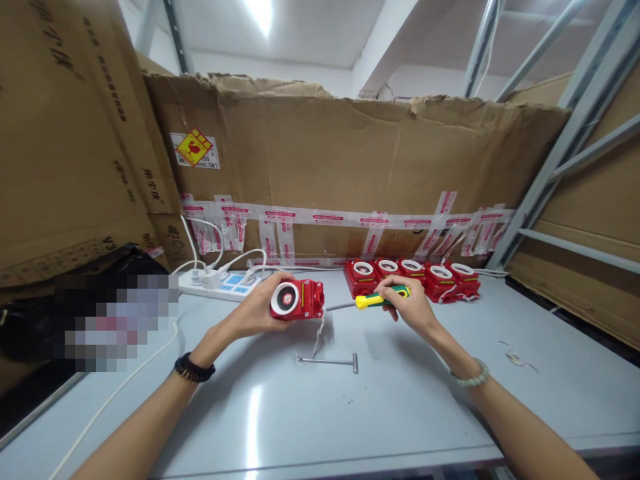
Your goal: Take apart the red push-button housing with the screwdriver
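My left hand [267, 303] is closed around a red box-shaped device [305, 303] with a white ring on its face, held just above the table. A screwdriver [383, 297] with a yellow and green handle is gripped in my right hand [407, 300]. Its shaft points left, and the tip is at the right end of the red device; whether it touches a screw I cannot make out. From the device hangs a white cord, leading down to a small metal T-shaped hammer [327, 361] lying on the table.
Several similar red devices [363, 283] stand in a row at the back right. A white power strip [220, 285] with plugs and cables lies at back left, beside a black bag [30, 320]. Cardboard [320, 153] walls the back; small scraps [520, 360] lie at right.
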Available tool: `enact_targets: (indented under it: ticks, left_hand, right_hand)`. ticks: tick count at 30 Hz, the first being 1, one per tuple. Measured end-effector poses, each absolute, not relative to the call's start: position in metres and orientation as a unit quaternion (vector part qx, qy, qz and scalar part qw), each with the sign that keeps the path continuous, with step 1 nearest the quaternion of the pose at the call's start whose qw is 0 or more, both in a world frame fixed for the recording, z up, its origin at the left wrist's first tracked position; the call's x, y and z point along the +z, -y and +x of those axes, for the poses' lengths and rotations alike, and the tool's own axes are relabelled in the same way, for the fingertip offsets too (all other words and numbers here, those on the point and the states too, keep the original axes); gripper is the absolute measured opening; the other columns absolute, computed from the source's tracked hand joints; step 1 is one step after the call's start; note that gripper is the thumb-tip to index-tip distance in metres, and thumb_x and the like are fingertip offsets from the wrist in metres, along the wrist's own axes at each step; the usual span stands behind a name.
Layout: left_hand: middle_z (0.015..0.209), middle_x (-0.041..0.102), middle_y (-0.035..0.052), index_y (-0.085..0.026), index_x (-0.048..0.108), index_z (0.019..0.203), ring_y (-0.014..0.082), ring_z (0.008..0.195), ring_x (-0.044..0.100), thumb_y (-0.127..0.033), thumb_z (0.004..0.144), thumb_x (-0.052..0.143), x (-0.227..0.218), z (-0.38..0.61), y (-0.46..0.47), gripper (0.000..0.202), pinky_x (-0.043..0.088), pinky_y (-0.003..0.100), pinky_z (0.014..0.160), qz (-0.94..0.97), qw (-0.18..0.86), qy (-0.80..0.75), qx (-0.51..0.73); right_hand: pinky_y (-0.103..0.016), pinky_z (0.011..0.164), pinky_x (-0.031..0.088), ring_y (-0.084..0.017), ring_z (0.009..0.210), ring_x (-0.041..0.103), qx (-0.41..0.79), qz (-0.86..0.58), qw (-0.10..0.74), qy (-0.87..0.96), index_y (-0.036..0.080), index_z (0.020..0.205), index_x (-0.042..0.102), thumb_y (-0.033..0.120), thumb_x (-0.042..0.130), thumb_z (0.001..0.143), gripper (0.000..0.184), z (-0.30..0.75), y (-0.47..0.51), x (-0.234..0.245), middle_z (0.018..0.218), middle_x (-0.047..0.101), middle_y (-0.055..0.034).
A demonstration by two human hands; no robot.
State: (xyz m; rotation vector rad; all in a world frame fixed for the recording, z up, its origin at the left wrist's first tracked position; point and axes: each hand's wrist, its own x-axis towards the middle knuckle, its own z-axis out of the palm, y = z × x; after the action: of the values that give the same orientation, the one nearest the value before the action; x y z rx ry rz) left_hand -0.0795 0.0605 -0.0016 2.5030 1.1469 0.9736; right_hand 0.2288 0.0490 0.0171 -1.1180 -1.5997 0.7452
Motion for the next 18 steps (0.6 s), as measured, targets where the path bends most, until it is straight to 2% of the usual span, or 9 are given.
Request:
enact_targets:
  ticks: [14,18]
  left_hand:
    - [0.103,0.057,0.0031,-0.022,0.038,0.112,0.0232,0.088,0.058,-0.024,0.059,0.072,-0.0006,-0.0793,-0.0593,0.063,0.045,0.032,0.078,0.847,0.137,-0.394,0.330]
    - [0.100,0.058,0.0014,-0.022,0.039,0.113,0.0216,0.085,0.058,-0.024,0.059,0.072,0.0005,-0.0786,-0.0571,0.063,0.045,0.031,0.076,0.844,0.156,-0.390,0.332]
  right_hand:
    - [-0.020,0.031,0.036,-0.009,0.035,0.044,0.308,-0.459,0.498,0.668,0.016,0.070,0.060,0.030,0.056,0.073,0.014,0.2261,-0.0463,0.0156,0.045,0.052,0.0037]
    - [-0.022,0.037,0.040,-0.010,0.040,0.049,0.309,-0.431,0.483,0.697,0.016,0.072,0.060,0.033,0.060,0.074,0.016,0.2268,-0.0414,0.0210,0.051,0.054,0.0030]
